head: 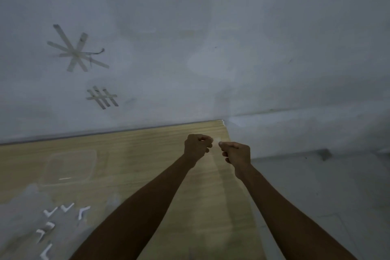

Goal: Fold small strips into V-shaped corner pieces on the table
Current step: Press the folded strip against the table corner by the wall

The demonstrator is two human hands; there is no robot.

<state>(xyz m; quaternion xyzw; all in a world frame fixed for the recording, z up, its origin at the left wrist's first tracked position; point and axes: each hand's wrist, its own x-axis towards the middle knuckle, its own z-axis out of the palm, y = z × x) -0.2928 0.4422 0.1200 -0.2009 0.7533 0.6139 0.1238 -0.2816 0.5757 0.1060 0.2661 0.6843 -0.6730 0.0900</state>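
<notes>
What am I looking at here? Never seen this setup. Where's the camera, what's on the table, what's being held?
No machine here: a person works with bare hands, and the one picture comes from a wide-angle camera on their head, looking forward and down. The left hand and right hand meet over the far corner of the wooden table, fingers curled, seemingly pinching a small pale strip between them; it is blurred. At near left lie white V-shaped pieces, already folded. A clear plastic container sits further back. Tape strips are stuck on the wall behind.
</notes>
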